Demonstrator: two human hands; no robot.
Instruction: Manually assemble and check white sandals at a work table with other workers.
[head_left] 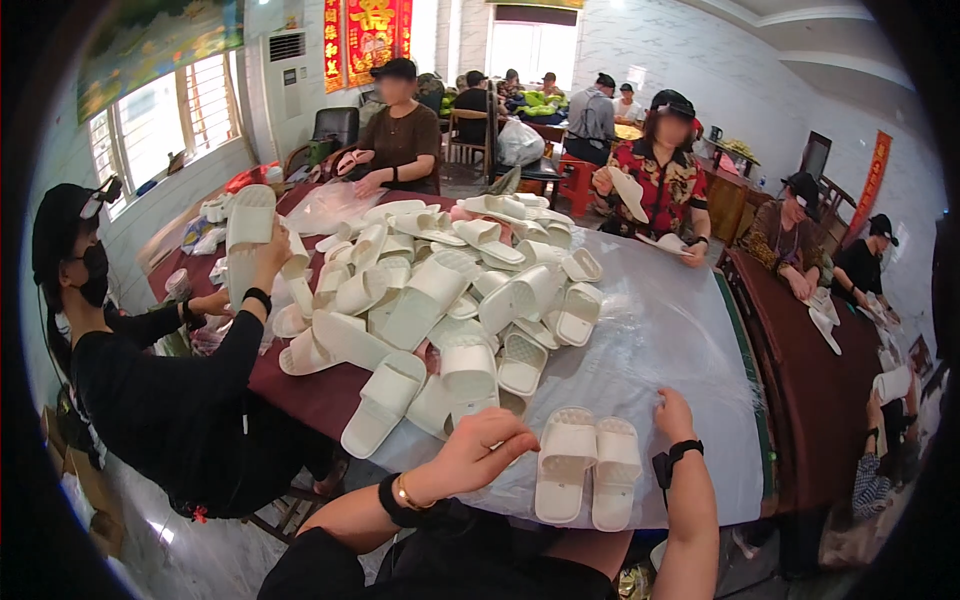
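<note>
The person's left hand (pixel 480 447) is hovering just above the near edge of the desk (pixel 690 330), its grip loosely curled and half open, holding nothing that can be made out. The right hand (pixel 673 412) is resting its fingertips on the clear plastic sheet (pixel 650 300) that is covering the desk, its grip also empty. Between the two hands a pair of white moulded plastic slippers (pixel 590 470) is lying side by side, touching each other, soles down, toes pointing away from the person. Just beyond them a big loose heap of matching white slippers (pixel 450 290) is sprawling across the middle of the desk. A co-worker in black at the left is lifting one slipper (pixel 250 222) upright, and others are sitting around the far side handling more.

Judging from this, a matched pair is sitting finished while the hands are pausing beside it. The next move would call for both hands closing on the pair together so the two stay aligned, or reaching into the heap without toppling it.
</note>
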